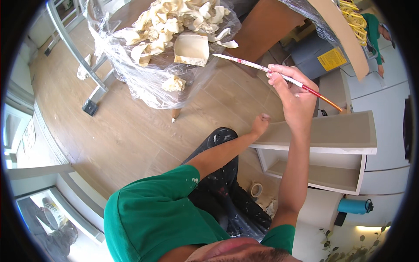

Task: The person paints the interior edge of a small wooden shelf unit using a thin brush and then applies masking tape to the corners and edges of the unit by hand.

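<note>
My right hand [298, 94] is raised and pinches a slim paintbrush [317, 93] with a paint-spotted white and red-orange handle. The brush's thin tip points left toward a small open cream container [192, 49] and appears apart from it. Lower down, my left hand [261, 125] is closed at the left end of a beige drawer-like panel [321, 130]; what its fingers hold, if anything, is hidden. Around the container lies a heap of crumpled cream strips [174, 19], like used masking tape, on clear plastic sheeting [144, 87].
A metal ladder [74, 48] stands at the left. An open white drawer [316, 172] sits below the panel. Near my knees lies a tape roll [256, 189]. A blue bottle [354, 206] is at the right. Another person in a green sleeve [372, 30] is at far right.
</note>
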Motion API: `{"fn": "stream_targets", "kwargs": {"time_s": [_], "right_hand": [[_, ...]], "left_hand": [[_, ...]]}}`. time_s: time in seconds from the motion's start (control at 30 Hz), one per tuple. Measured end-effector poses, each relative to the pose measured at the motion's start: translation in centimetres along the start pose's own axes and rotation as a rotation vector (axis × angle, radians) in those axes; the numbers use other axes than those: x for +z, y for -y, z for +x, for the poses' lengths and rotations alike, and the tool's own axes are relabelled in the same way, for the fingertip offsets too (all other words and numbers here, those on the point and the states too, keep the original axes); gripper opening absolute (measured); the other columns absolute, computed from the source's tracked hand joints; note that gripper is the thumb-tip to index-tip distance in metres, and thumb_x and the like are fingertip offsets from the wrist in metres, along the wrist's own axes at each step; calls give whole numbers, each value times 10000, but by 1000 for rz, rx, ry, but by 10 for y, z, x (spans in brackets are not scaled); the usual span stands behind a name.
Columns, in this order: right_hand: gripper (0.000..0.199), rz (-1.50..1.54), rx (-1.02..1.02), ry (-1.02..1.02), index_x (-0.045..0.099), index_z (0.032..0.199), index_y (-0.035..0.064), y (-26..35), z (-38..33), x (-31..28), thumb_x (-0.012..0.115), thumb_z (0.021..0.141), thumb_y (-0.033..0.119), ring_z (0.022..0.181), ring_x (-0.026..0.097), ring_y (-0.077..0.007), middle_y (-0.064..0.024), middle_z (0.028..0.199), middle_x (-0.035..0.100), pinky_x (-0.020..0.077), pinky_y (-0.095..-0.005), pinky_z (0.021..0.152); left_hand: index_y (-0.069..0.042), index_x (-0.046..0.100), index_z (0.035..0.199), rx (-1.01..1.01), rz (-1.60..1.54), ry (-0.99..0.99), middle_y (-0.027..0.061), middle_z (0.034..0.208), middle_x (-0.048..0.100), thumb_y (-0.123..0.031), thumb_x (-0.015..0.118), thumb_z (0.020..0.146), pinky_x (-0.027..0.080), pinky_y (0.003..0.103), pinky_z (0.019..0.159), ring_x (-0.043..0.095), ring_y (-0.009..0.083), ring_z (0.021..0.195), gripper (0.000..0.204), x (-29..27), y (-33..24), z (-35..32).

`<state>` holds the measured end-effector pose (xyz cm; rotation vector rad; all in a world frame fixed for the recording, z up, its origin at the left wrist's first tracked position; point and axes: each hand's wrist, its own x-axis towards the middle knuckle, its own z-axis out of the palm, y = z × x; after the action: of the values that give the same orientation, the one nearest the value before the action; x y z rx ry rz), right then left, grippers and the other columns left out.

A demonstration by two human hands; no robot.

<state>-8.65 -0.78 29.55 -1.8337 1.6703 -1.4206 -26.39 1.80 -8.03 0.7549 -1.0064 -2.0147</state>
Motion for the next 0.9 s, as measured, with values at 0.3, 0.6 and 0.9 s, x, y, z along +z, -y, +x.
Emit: {"fn": "stream_targets", "kwargs": {"time_s": [0.3, 0.6, 0.9], "right_hand": [[237, 239, 70, -418, 652, 1173, -79, -1, -118, -46, 587, 1006, 76, 825, 717, -262, -200, 993, 725, 571, -370, 818], [263, 78, 425, -883, 680, 1164, -95, -5, -369, -140, 568, 1002, 79, 832, 669, -197, -159, 959, 710, 560, -332, 771], [239, -477, 920, -358, 737, 1094, -29, -125, -374, -176, 714, 945, 155, 855, 708, -123, -84, 923, 750, 567, -283, 748]], "left_hand": [[-90, 651, 882, 44, -128, 100, -10, 736, 591, -234, 614, 949, 430, 321, 590, 530, 116, 668, 163, -1, -12, -6], [-74, 575, 1295, -163, -138, 191, 81, 1119, 704, -263, 573, 1010, 516, 331, 860, 650, 184, 970, 342, -19, -70, -8], [-33, 595, 1229, -127, -175, 108, 118, 1077, 702, -208, 577, 990, 504, 320, 794, 656, 206, 906, 297, -18, -84, 5]]}}
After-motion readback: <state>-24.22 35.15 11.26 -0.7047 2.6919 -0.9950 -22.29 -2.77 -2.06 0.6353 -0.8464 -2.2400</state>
